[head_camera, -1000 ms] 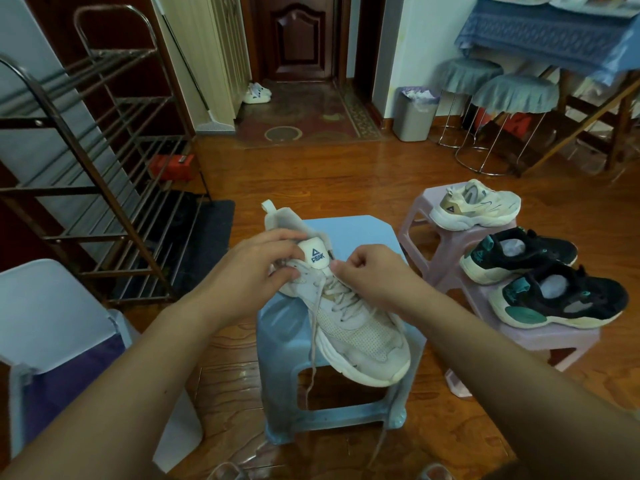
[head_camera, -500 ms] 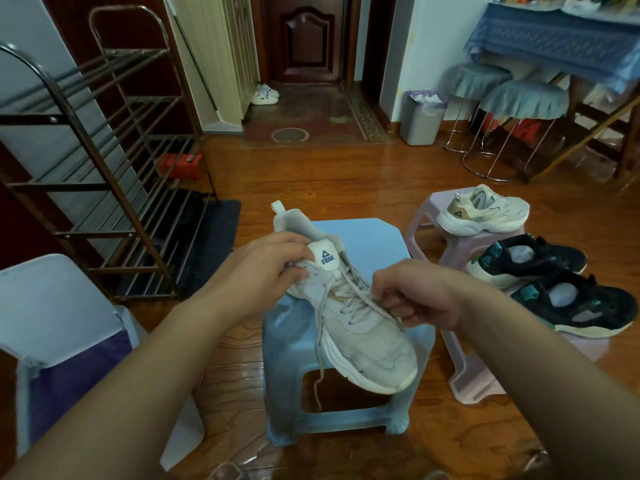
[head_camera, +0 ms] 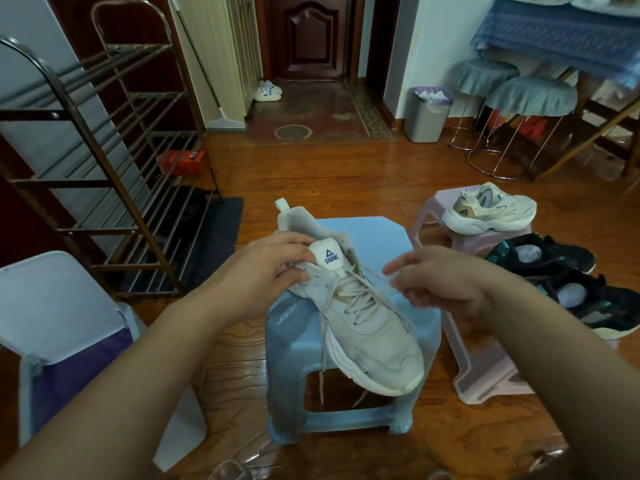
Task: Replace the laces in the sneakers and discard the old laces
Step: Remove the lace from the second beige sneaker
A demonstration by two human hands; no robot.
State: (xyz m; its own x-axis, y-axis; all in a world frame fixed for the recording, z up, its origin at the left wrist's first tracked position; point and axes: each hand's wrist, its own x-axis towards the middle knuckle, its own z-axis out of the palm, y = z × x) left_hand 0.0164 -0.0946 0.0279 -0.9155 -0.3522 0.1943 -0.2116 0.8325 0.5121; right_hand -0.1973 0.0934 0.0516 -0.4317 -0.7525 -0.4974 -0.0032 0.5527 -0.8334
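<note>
Pinching the old lace point(head_camera: 372, 277) between thumb and forefinger of the right hand point(head_camera: 438, 284), fingers point(head_camera: 393, 270) closed on the strand and drawing it taut from the upper eyelets out to the right. Gripping the collar beside the tongue with the left hand point(head_camera: 258, 271), fingers curled and clamped on the white sneaker point(head_camera: 367, 327), palm down, wrist level, forearm angling in from the lower left. Right forearm coming in from the lower right, wrist slightly raised. Lying diagonally on the blue stool point(head_camera: 377, 233), the sneaker, heel toward the far left corner, toe overhanging the near edge, a loose lace end dangling past the seat rim. Standing just beside the blue stool's right edge, a pink stool point(head_camera: 436, 209) carrying a beige sneaker point(head_camera: 490, 211), with two black sneakers point(head_camera: 554, 258) nearer along it. Leaving bare seat at the far right corner. Lying open beyond, wooden floor point(head_camera: 329, 178) up to the waste bin point(head_camera: 426, 119). Crowding the left, a metal shoe rack point(head_camera: 114, 161) and a white chair point(head_camera: 59, 306).
</note>
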